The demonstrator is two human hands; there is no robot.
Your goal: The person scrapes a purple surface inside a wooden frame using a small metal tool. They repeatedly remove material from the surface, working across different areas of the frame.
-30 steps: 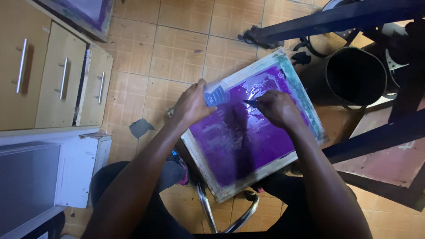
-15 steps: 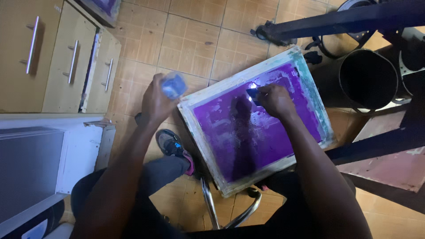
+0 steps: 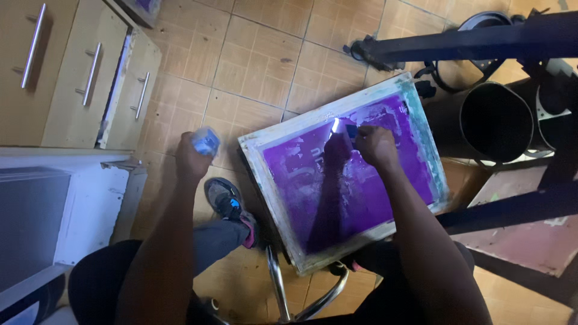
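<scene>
Seated person, printing frame [image 3: 352,174] w/ purple mesh tilted across the lap, above tiled floor [image 3: 259,66].

R hand [image 3: 376,146]: grip closed on a small dark tool [image 3: 350,129], tip on mesh near frame's top edge.

L hand [image 3: 194,157]: off the frame's left edge, grip clamped on a small blue-white bottle [image 3: 206,141].

Risk: frame is unsupported on that side, so pressure from the tool could tip it, or nick the mesh.

Shoe [image 3: 227,201] below; drawers [image 3: 90,72] upper left.
</scene>
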